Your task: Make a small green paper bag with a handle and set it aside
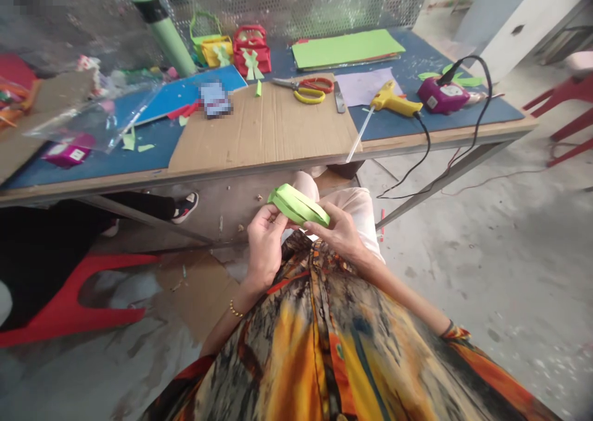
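Observation:
Over my lap, below the table edge, I hold a folded light-green piece (299,206) that looks like paper or foam sheet. My left hand (267,238) pinches its left end between thumb and fingers. At the other end, my right hand (340,229) is closed on it, thumb along the near side. Layered strips show along its length; its underside is hidden. On the table straight ahead lies a sheet of brown cardboard (269,136), bearing scissors (308,90) with red and yellow handles and a small metal blade (340,97).
A yellow glue gun (393,99) with a trailing black cord lies right of the cardboard, near a purple plug box (442,94). Small red (251,53) and yellow (215,50) bags stand behind, beside a green bottle (171,41). A person sits left on a red stool (115,316).

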`<state>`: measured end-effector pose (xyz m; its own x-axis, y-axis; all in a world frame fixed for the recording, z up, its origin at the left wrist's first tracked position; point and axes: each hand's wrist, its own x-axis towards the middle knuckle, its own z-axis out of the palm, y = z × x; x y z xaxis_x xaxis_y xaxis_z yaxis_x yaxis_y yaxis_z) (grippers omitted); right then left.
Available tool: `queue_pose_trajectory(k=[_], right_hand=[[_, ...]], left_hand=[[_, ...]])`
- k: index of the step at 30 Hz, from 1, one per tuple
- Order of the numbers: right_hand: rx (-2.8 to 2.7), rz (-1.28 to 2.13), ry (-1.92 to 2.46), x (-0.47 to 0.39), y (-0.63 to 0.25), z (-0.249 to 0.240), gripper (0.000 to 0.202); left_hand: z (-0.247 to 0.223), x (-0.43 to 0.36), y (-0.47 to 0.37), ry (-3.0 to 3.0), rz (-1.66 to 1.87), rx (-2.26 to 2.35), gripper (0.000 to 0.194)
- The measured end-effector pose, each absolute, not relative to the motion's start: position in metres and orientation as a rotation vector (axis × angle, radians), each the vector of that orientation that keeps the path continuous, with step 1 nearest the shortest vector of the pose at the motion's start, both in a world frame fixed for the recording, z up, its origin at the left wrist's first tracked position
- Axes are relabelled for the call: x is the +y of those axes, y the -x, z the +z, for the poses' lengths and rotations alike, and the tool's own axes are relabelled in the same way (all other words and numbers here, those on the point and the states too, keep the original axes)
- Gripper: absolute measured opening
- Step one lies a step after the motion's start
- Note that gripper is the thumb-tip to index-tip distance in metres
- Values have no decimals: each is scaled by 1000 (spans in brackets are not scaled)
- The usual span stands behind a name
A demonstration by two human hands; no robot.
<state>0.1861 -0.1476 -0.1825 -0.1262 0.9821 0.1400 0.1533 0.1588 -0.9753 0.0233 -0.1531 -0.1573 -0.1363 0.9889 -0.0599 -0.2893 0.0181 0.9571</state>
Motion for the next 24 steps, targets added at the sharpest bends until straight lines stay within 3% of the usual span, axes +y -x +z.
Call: queue_pose_trajectory(k=[15, 24], right_hand=[[-1583, 849, 1234, -156, -187, -164, 19], [-1719, 692, 1231, -154, -193, -154, 13]], left_hand=[[-156, -153, -20, -961, 1373, 1221, 23], [-151, -154, -18, -952, 1347, 1199, 17]])
